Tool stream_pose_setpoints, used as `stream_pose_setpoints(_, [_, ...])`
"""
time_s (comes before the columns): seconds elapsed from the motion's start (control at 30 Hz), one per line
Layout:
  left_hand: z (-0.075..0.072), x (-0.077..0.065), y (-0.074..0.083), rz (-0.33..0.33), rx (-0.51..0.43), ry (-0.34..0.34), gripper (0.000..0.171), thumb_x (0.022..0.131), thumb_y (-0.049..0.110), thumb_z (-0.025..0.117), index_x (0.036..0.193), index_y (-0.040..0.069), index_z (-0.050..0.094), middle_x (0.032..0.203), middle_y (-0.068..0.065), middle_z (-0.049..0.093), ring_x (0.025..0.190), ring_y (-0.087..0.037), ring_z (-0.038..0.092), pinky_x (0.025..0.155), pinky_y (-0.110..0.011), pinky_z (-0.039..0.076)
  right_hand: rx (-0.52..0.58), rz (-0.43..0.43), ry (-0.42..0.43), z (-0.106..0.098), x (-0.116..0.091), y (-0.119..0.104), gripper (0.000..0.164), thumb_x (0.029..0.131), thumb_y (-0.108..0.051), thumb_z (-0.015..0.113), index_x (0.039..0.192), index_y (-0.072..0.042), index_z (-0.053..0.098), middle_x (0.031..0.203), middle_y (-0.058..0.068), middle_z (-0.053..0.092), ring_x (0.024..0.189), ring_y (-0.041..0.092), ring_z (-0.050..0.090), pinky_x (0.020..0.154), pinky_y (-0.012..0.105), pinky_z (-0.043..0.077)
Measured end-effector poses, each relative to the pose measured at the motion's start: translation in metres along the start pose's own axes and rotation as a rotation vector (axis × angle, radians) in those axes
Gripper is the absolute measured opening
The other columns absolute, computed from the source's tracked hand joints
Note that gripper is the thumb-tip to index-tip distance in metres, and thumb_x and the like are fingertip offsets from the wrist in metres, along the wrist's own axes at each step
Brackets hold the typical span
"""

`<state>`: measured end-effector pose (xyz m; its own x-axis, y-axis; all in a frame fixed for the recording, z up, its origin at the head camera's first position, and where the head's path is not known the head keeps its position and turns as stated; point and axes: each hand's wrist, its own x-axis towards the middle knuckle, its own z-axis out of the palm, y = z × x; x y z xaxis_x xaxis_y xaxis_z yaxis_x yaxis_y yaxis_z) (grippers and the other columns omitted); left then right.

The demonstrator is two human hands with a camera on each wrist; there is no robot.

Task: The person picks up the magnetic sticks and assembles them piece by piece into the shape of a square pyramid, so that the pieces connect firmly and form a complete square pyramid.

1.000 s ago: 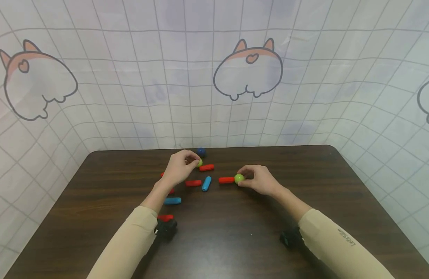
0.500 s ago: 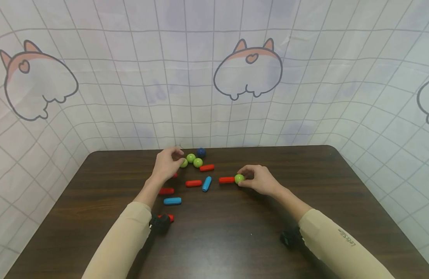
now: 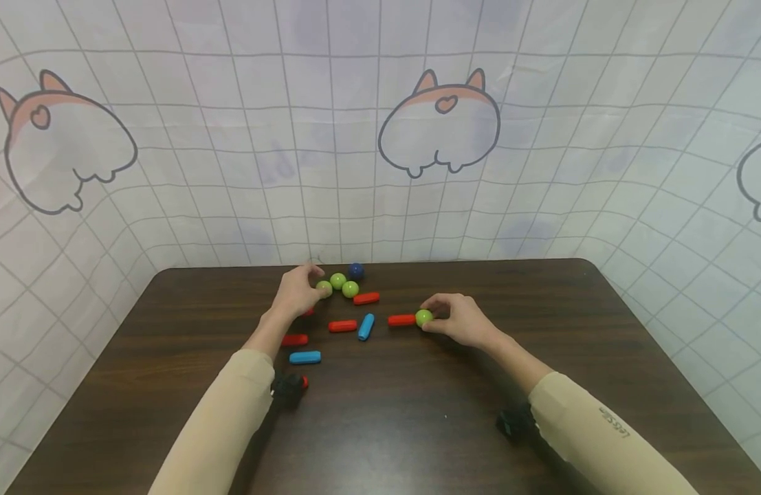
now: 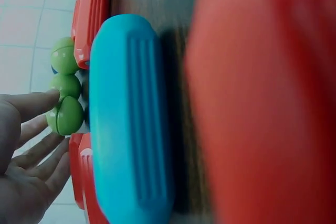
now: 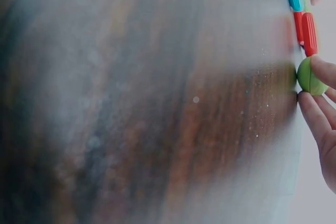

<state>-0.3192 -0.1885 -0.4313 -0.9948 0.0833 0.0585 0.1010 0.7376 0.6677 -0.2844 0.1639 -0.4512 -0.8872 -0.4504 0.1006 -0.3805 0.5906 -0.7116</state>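
Note:
My right hand (image 3: 460,318) pinches a green ball (image 3: 424,317) between thumb and fingers, against the right end of a red rod (image 3: 401,320). In the right wrist view that green ball (image 5: 310,76) meets the rod's end. My left hand (image 3: 295,292) is at another green ball (image 3: 324,289), its thumb over the ball's near side and its fingers loosely spread; a firm hold does not show. Close by sit two more green balls (image 3: 338,280) and a dark blue ball (image 3: 356,271). The left wrist view shows the fingers fairly straight beside the green balls (image 4: 70,115).
Several ribbed rods lie between and left of the hands: a red rod (image 3: 366,298), another red rod (image 3: 342,326), a blue rod (image 3: 366,326) and a second blue rod (image 3: 305,357). Behind the dark wooden table (image 3: 417,440) hangs a white grid-patterned cloth (image 3: 331,137).
My left hand has moved left from the green ball near the blue ball to the leftmost green ball, uncovering the others. The right hand stays put on its green ball.

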Motion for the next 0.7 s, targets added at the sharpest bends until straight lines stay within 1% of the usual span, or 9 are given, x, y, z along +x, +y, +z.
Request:
stream_pose_setpoints(0.13, [0.0016,0.0012,-0.0013,-0.017,0.016,-0.027,0.044,0.095,0.019,0.074,0.133,-0.001,0.061,0.141,-0.024,0.056,0.128,-0.043,0.052,0.103,-0.055,0.045,0.007,0.005,0.002,0.0017,-0.0025,-0.0009,0.031,0.089,-0.017,0.083,0.118,-0.01,0.072,0.105,-0.002,0.072,0.104,0.023,0.067,0.091,0.048,0.053])
stream_pose_setpoints(0.3, [0.0009,0.0007,-0.0026,-0.031,0.02,-0.051,0.044,0.095,0.02,0.075,0.133,0.0,0.063,0.144,-0.026,0.054,0.128,-0.044,0.052,0.102,-0.056,0.046,0.002,0.01,0.002,0.0037,-0.0044,-0.001,0.031,0.09,-0.017,0.082,0.118,-0.01,0.072,0.105,-0.002,0.072,0.104,0.022,0.067,0.091,0.048,0.053])
stream_pose_setpoints(0.57, [-0.0014,0.001,-0.0035,-0.016,0.031,-0.05,0.04,0.095,0.019,0.076,0.129,0.0,0.066,0.141,-0.026,0.056,0.129,-0.045,0.052,0.103,-0.057,0.046,-0.005,0.004,0.012,0.0039,-0.0046,-0.0027,0.031,0.09,-0.018,0.083,0.118,-0.01,0.072,0.104,-0.002,0.072,0.103,0.022,0.068,0.09,0.048,0.054])
stream_pose_setpoints(0.7, [-0.002,-0.0006,-0.0042,-0.01,0.023,-0.052,0.039,0.095,0.019,0.076,0.129,0.001,0.066,0.14,-0.025,0.057,0.125,-0.043,0.055,0.101,-0.056,0.047,-0.01,0.012,0.014,0.0033,-0.0059,-0.0036,0.031,0.09,-0.018,0.083,0.118,-0.01,0.072,0.104,-0.003,0.072,0.103,0.022,0.068,0.09,0.047,0.054])
